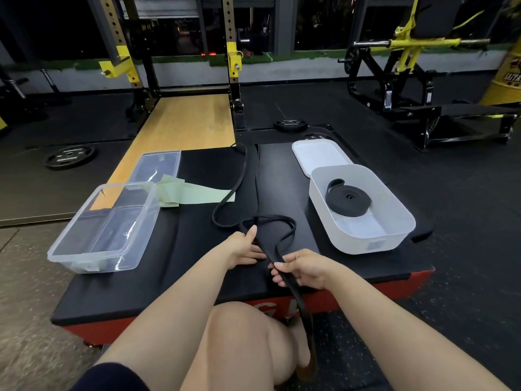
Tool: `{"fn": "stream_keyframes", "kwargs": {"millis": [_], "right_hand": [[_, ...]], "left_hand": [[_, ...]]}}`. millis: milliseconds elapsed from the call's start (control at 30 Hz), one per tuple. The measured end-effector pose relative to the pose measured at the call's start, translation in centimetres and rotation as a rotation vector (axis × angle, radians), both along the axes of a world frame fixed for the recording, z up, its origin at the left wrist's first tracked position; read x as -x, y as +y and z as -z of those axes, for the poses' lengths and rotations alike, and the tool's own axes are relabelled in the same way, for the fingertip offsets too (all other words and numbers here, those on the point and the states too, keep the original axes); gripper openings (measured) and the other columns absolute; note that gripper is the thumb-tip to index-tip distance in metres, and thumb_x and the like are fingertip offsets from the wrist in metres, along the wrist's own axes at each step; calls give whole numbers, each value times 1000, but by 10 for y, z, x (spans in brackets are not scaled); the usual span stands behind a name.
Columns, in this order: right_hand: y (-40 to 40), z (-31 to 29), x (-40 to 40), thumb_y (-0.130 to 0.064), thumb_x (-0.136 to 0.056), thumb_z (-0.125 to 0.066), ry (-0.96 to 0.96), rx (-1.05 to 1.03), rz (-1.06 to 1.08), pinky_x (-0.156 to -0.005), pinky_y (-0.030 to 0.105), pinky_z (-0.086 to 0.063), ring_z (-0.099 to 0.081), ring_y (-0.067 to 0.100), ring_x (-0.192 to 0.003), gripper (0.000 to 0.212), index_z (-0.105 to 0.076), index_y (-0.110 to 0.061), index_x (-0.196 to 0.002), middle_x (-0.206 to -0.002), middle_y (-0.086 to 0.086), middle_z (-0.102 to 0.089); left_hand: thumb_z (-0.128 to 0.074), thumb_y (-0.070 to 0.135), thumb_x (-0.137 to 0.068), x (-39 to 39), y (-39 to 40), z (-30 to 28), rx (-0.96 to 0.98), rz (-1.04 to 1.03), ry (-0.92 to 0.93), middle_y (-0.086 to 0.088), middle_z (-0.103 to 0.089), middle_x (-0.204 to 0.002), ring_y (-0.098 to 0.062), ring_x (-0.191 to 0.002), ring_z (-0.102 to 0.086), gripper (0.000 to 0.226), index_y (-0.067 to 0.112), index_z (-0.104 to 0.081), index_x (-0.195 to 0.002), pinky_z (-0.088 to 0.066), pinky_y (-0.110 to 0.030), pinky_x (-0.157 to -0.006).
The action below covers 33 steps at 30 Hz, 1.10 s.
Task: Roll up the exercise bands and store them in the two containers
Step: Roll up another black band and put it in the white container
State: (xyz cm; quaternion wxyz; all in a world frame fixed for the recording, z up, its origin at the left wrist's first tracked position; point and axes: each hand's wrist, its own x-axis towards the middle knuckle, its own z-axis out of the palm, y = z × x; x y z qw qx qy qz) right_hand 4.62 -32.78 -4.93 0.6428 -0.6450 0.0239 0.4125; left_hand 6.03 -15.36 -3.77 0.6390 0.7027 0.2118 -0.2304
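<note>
We take the black padded box (197, 244) with its red side as our landmark; everything of the task sits on its top. At its left edge we see a clear plastic container (104, 227), rectangular and open, overhanging the box's left side a little; it holds no band that we can make out. Just behind it lies its clear lid (159, 165), flat, at the box's far left corner. Between the container and the middle of the box a pale green band (191, 193) lies flat and unrolled, one end folded beside the container's right rim.

In the middle of the box a long black band (242, 179) runs from the far edge toward us in loose loops. Our left hand (245, 246) rests on the box top with fingers bent around a strand of this band, thumb up against it. Our right hand (304, 268), just beside the left and nearer the front edge, has its thumb and curled fingers closed on the same band, whose tail drops over the box's front edge past our knee.

On the right part of the box stands a white container (363, 238), open, with a rolled black band (349, 200) coiled flat inside against its far wall. Its white lid (318, 156) lies behind it, partly under its far rim.
</note>
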Motion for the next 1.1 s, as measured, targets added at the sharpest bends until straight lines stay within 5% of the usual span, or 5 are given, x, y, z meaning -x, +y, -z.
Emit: {"fn": "stream_keyframes", "kwargs": {"millis": [133, 467, 700, 967, 1100], "right_hand": [[2, -5, 2, -5, -93, -55, 17, -20, -96, -69, 24, -56, -70, 13, -74, 12, -66, -2, -99, -80, 4, -71], [-1, -5, 4, -9, -93, -57, 14, 39, -340, -87, 28, -52, -68, 16, -92, 22, -65, -3, -112, -98, 6, -71], [2, -19, -17, -47, -96, -42, 70, -138, 105, -87, 30, -53, -68, 19, -94, 50, -59, -3, -111, -107, 11, -69], [34, -33, -43, -56, -98, -25, 183, -380, 459, -54, 26, -56, -68, 21, -61, 73, -58, 9, -91, -79, 16, -71], [34, -32, -50, -34, -102, -37, 41, -300, 458, -38, 16, -39, -45, 6, -37, 42, -59, -1, -85, -66, 3, -54]], "left_hand": [[-24, 43, -101, 7, 3, -7, 233, 19, 60, -20, -55, -129, -31, -117, -55, 56, 0, -40, -133, -44, -37, -94], [-50, 14, -96, 11, -17, -8, 402, -102, 60, -5, -59, -77, -9, -62, -48, 13, 8, -53, -86, -43, -23, -58], [-47, 24, -98, 10, -21, -21, 435, -74, 33, 6, -40, -48, -4, -38, -39, 24, 11, -55, -81, -38, -17, -45], [-37, 27, -101, 28, -24, -25, 423, 327, 70, 3, -48, -63, -8, -57, -50, 26, 13, -52, -86, -48, -25, -70], [-31, 47, -99, 23, -8, -25, 320, 356, 125, -9, -62, -117, -21, -112, -58, 52, 6, -48, -125, -43, -29, -97]]}}
